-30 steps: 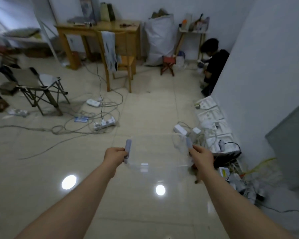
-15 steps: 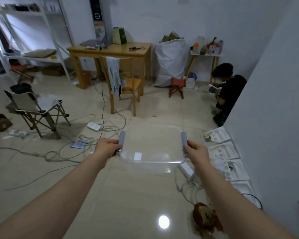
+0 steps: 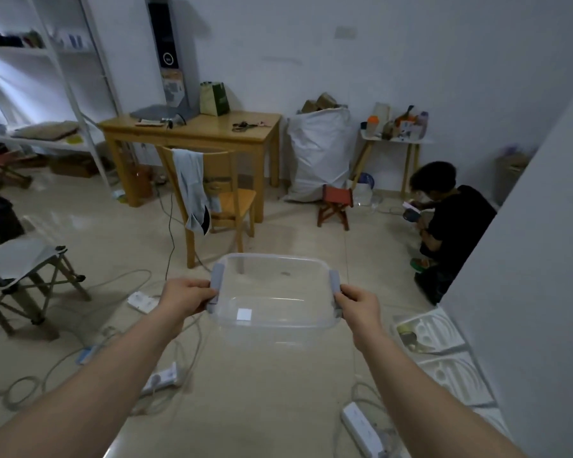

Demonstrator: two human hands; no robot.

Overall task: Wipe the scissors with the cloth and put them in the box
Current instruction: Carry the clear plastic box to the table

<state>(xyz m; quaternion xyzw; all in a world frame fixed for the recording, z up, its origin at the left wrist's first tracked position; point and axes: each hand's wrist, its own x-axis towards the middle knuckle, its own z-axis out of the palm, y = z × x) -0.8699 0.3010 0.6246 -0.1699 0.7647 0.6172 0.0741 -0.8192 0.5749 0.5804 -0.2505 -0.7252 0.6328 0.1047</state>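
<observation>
Hands (image 3: 187, 297) (image 3: 358, 304) grip clear box (image 3: 272, 320) handles (airborne, above open floor (image 3: 278, 233)).

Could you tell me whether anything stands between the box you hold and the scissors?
Yes: a wooden chair draped with a grey cloth stands before the wooden desk, between the clear plastic box and the dark scissors; cables cross the floor.

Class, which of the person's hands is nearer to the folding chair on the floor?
Left. The left hand grips the clear box's handle on the folding chair's side; the right hand grips the opposite handle, farther away across the box.
</observation>
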